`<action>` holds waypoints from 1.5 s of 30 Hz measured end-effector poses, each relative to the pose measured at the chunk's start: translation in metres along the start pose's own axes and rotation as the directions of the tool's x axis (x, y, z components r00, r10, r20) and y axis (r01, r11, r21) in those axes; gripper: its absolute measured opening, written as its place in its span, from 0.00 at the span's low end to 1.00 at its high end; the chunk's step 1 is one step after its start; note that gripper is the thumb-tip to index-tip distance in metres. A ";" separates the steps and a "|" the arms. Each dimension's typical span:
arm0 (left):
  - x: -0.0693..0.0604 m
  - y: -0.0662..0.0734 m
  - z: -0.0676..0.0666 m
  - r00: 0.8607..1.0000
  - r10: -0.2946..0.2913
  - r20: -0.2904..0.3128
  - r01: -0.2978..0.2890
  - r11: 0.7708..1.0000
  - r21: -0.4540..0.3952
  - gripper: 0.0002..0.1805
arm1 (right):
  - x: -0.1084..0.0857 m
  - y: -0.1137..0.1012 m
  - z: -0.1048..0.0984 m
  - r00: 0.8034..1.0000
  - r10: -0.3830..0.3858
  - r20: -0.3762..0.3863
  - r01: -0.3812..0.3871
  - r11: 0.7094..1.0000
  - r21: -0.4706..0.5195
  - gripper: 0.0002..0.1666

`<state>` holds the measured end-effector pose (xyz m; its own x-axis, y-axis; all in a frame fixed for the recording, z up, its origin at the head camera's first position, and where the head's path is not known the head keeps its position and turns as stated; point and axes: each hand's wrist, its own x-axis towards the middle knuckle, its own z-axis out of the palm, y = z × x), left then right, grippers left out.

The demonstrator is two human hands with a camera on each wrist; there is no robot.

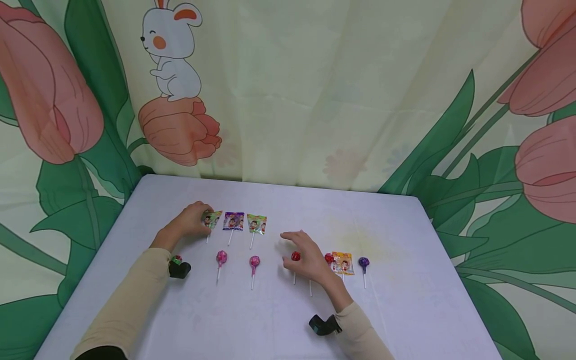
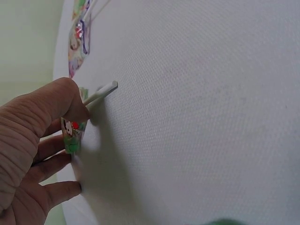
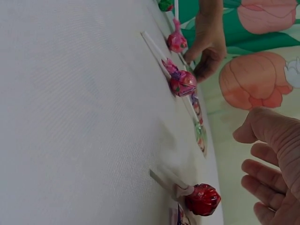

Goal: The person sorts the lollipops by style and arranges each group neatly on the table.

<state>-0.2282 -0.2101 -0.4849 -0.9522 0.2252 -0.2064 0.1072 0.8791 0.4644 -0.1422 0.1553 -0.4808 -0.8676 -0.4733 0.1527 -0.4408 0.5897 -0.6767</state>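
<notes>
At the table's far left my left hand pinches a lollipop in a flat green wrapper. In the left wrist view the thumb lies against it, and the white stick points away from the hand. My right hand hovers near a red lollipop with its fingers spread and nothing held. The right wrist view shows that red lollipop apart from the fingers, resting on the cloth.
Purple and green flat-wrapped lollipops lie right of my left hand. Pink lollipops lie nearer. Right of my right hand are another red lollipop, an orange-wrapped one and a purple one. A green-red lollipop is beside the left wrist.
</notes>
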 end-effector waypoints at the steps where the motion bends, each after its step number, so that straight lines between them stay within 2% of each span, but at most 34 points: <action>1: 0.000 0.000 0.000 1.000 0.001 0.001 -0.001 1.000 0.002 0.35 | -0.001 0.001 -0.001 1.000 0.008 0.000 -0.008 1.000 0.009 0.35; 5: 0.000 0.000 0.000 1.000 0.007 0.001 -0.007 1.000 0.004 0.35 | -0.007 0.003 -0.003 1.000 0.027 -0.006 -0.027 0.999 0.020 0.35; 15: -0.002 0.002 -0.002 1.000 0.010 -0.008 -0.010 1.000 0.007 0.34 | -0.025 0.014 -0.012 0.999 0.013 -0.037 -0.013 1.000 0.001 0.35; 26: -0.002 0.001 -0.002 1.000 0.001 -0.001 -0.001 1.000 -0.005 0.34 | -0.041 0.026 -0.021 0.997 0.072 -0.027 -0.073 0.997 -0.031 0.36; 37: -0.001 -0.001 0.000 1.000 -0.003 0.006 0.003 1.000 -0.005 0.35 | -0.053 0.035 -0.030 0.996 0.077 0.051 -0.075 0.996 -0.048 0.36; 45: 0.001 -0.002 0.000 1.000 0.010 0.006 -0.010 1.000 -0.004 0.35 | -0.055 0.037 -0.032 0.988 0.126 0.090 -0.123 0.992 -0.037 0.35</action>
<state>-0.2293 -0.2117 -0.4865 -0.9495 0.2361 -0.2067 0.1154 0.8754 0.4695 -0.1182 0.2242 -0.4914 -0.8920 -0.4519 0.0010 -0.3389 0.6675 -0.6630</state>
